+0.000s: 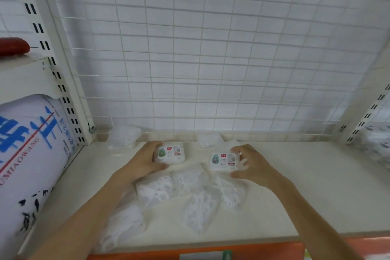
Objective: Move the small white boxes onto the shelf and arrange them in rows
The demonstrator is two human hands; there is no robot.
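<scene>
From the head camera, your left hand [145, 161] curls round a small white box [170, 153] on the shelf [306, 186], thumb at its near edge, fingers at its far side. To the right of that box, your right hand [252, 165] grips a second box [224, 161] the same way. Both boxes lie flat, label up; the labels show a green figure and red patches, the print too small to read. Nearer you than that box lies a blurred heap of clear boxes [190, 192]. Far left of it, a white sack [31, 154] reads "UMIAOWANG", cut off.
</scene>
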